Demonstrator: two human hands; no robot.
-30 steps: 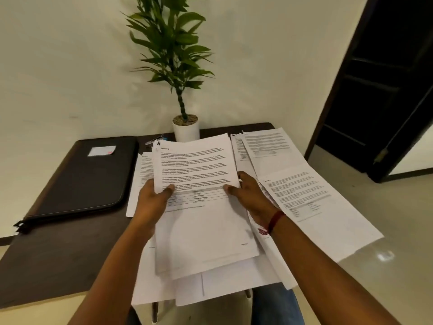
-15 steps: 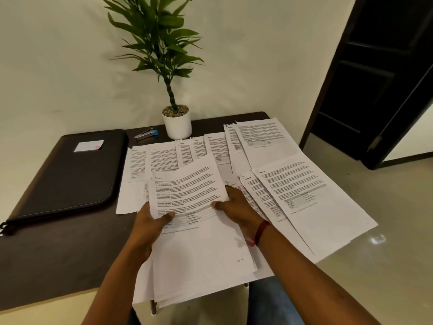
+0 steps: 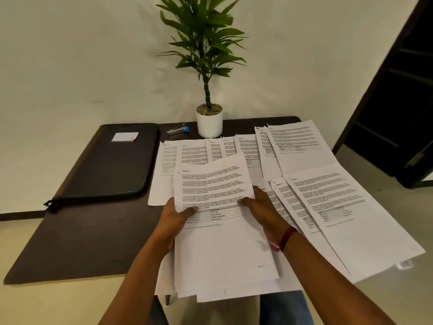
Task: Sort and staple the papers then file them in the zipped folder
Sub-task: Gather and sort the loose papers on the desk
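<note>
Head view: a dark brown rectangular table point(image 3: 82, 231) stands against a pale wall. The left hand point(image 3: 174, 221) and the right hand point(image 3: 264, 214) hold a stack of white printed papers point(image 3: 222, 249) over the table's near edge, right of its middle, with the lower part of the stack hanging past that edge. Each hand grips one side of the stack. The left thumb point(image 3: 191, 211) and the right thumb point(image 3: 246, 201) press down on the top sheet, which is headed by a section title, while the other fingers are hidden beneath the paper, so I cannot tell how they lie. A dark red wristband point(image 3: 287, 238) circles the right wrist.

Behind the stack, a row of overlapping printed sheets point(image 3: 194, 152) runs along the far half of the table. More printed sheets point(image 3: 328, 202) fan out over the right edge and overhang it.

A black zipped rectangular folder point(image 3: 110, 165) lies flat at the far left corner, closed, with a small pale note point(image 3: 124, 136) on its cover. Just beside its far right corner lies a silver and blue stapler point(image 3: 178, 130), next to a white pot holding a green leafy plant point(image 3: 209, 123) at the far edge. A dark door point(image 3: 398, 102) stands to the right of the table.
</note>
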